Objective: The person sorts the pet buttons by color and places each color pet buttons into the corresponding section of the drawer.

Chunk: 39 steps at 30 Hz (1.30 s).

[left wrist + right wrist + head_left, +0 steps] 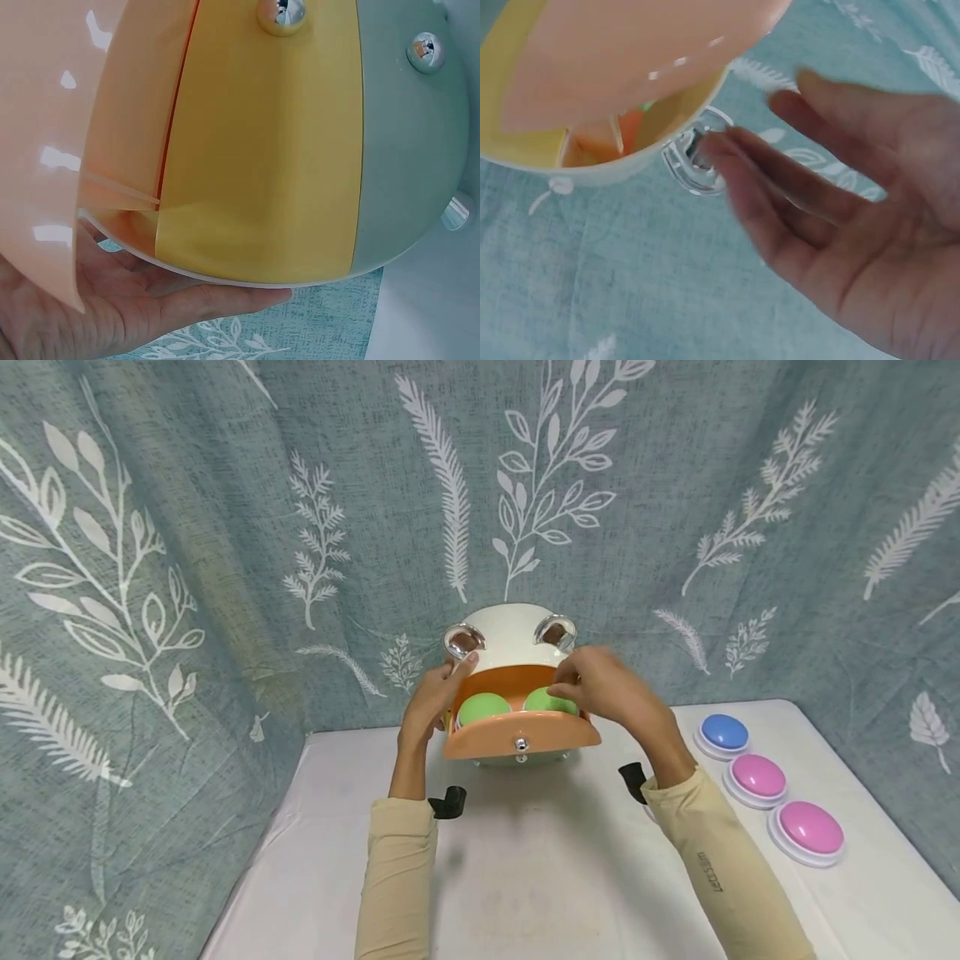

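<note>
A rounded storage box (506,639) with a cream top, ring-shaped eyes and stacked drawers stands at the back of the table. Its orange drawer (487,742) is pulled out and holds two green-topped push buttons (483,707). My left hand (432,702) holds the box's left side, thumb up near one eye; the left wrist view shows a finger along the edge of the yellow drawer (255,165). My right hand (603,685) hovers at the right green button (542,700); contact there is unclear. In the right wrist view its fingers are loosely bent around nothing.
Along the table's right side sit a blue push button (724,732) and two pink push buttons (758,775), all on white bases. A patterned curtain (390,510) hangs close behind the box. White cloth covers the table (525,877).
</note>
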Each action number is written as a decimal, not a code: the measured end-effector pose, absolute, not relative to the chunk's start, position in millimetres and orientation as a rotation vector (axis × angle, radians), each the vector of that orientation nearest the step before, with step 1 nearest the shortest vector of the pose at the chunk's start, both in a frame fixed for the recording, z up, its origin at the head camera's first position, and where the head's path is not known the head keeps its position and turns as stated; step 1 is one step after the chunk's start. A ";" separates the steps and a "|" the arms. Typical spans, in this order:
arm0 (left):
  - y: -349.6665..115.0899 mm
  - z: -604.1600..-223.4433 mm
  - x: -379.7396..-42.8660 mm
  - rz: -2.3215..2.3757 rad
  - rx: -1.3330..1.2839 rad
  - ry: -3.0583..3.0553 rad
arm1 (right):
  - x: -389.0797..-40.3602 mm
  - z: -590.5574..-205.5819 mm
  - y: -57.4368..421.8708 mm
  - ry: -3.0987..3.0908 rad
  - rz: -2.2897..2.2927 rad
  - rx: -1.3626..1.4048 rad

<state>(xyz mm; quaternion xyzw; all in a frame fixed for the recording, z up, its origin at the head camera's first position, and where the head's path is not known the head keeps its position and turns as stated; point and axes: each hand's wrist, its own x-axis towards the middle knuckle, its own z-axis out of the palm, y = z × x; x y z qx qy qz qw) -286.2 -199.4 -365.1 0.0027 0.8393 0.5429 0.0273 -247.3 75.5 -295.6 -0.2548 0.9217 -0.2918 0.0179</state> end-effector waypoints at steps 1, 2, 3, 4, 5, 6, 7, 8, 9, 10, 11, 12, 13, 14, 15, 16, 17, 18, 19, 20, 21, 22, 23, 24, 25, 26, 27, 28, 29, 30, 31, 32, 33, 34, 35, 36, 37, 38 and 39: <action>-199.7 -364.9 -286.1 1.672 0.007 2.596 | -241.3 -297.1 76.2 2.914 -0.972 -0.782; -200.1 -364.9 -286.2 1.663 0.005 2.601 | -234.5 -299.1 76.2 2.971 -1.044 -0.777; -200.5 -364.8 -286.2 1.655 0.000 2.606 | -227.2 -302.0 75.5 3.030 -1.122 -0.776; -200.9 -364.7 -286.1 1.644 -0.005 2.612 | -219.6 -305.6 74.0 3.083 -1.213 -0.774; -201.2 -364.5 -286.1 1.631 -0.010 2.619 | -211.8 -309.9 71.5 3.128 -1.310 -0.769; -201.2 -364.2 -285.9 1.626 -0.015 2.624 | -204.2 -314.8 67.8 3.166 -1.401 -0.768; -201.2 -364.0 -285.9 1.624 -0.016 2.627 | -197.0 -319.9 63.2 3.194 -1.470 -0.770; -201.3 -364.0 -286.1 1.623 -0.018 2.628 | -190.4 -326.6 57.6 3.221 -1.517 -0.787; -201.2 -363.8 -286.2 1.628 -0.017 2.627 | -183.8 -333.1 51.3 3.239 -1.545 -0.801; -201.1 -363.5 -286.2 1.635 -0.013 2.622 | -178.4 -340.0 44.6 3.256 -1.566 -0.815; -200.8 -363.2 -286.3 1.639 -0.014 2.619 | -173.9 -347.0 37.8 3.282 -1.560 -0.831; -200.4 -363.1 -286.3 1.646 -0.014 2.616 | -169.8 -354.1 31.0 3.313 -1.525 -0.832; -199.9 -362.8 -286.3 1.645 -0.020 2.613 | -166.4 -360.9 24.2 3.352 -1.472 -0.824; -199.3 -362.5 -286.4 1.643 -0.024 2.611 | -164.3 -367.2 18.0 3.393 -1.408 -0.822; -198.9 -362.2 -286.3 1.642 -0.027 2.609 | -163.2 -372.3 13.1 3.429 -1.360 -0.808; -198.2 -362.0 -286.2 1.640 -0.029 2.609 | -163.4 -377.0 9.0 3.464 -1.319 -0.802; -197.4 -361.8 -286.4 1.638 -0.035 2.611 | -164.0 -380.4 5.8 3.493 -1.283 -0.796; -197.1 -361.8 -286.3 1.645 -0.036 2.608 | -164.5 -383.1 2.9 3.514 -1.258 -0.786; -196.9 -361.7 -286.3 1.642 -0.040 2.609 | -166.2 -384.5 0.8 3.532 -1.254 -0.787; -196.8 -361.7 -286.6 1.644 -0.035 2.611 | -168.8 -385.4 -0.4 3.542 -1.264 -0.798; -196.7 -361.5 -286.7 1.642 -0.031 2.614 | -171.7 -385.8 -1.3 3.547 -1.289 -0.801; -196.7 -361.4 -286.9 1.644 -0.028 2.616 | -175.0 -385.5 -2.3 3.549 -1.307 -0.799; -196.8 -361.4 -287.0 1.642 -0.029 2.617 | -178.3 -384.9 -3.3 3.546 -1.324 -0.792; -197.2 -361.4 -287.1 1.642 -0.031 2.618 | -182.2 -384.7 -4.2 3.544 -1.335 -0.783; -197.6 -361.3 -286.9 1.639 -0.030 2.624 | -186.1 -384.1 -5.5 3.539 -1.344 -0.774; -198.1 -361.3 -286.7 1.648 -0.032 2.623 | -190.0 -383.8 -6.7 3.534 -1.352 -0.770; -198.4 -361.3 -286.3 1.656 -0.037 2.623 | -193.7 -383.3 -7.9 3.526 -1.357 -0.762; -198.7 -361.4 -285.9 1.666 -0.041 2.622 | -197.0 -382.8 -8.9 3.516 -1.362 -0.753; -198.6 -361.6 -285.6 1.674 -0.040 2.618 | -200.2 -382.6 -9.6 3.511 -1.365 -0.744; -198.4 -361.9 -285.2 1.682 -0.040 2.614 | -203.0 -382.0 -10.1 3.499 -1.378 -0.733; -198.0 -362.0 -284.7 1.680 -0.036 2.616 | -205.4 -381.2 -10.2 3.488 -1.394 -0.718; -197.5 -362.3 -284.3 1.676 -0.034 2.619 | -207.9 -380.8 -10.3 3.478 -1.409 -0.703; -197.0 -362.5 -283.8 1.667 -0.033 2.626 | -210.1 -380.4 -10.3 3.468 -1.424 -0.685; -196.7 -363.0 -283.4 1.659 -0.032 2.633 | -212.5 -380.0 -10.2 3.459 -1.441 -0.672; -196.4 -363.2 -282.8 1.652 -0.035 2.640 | -215.0 -379.7 -10.2 3.453 -1.453 -0.664; -196.3 -363.6 -282.2 1.643 -0.044 2.653 | -217.2 -379.3 -10.3 3.446 -1.462 -0.659; -195.8 -363.7 -282.3 1.642 -0.044 2.660 | -220.0 -379.5 -10.1 3.447 -1.462 -0.655; -195.4 -363.9 -282.4 1.646 -0.043 2.665 | -222.8 -379.8 -10.1 3.447 -1.464 -0.652; -194.9 -364.1 -282.5 1.651 -0.045 2.669 | -225.4 -380.1 -10.1 3.447 -1.467 -0.651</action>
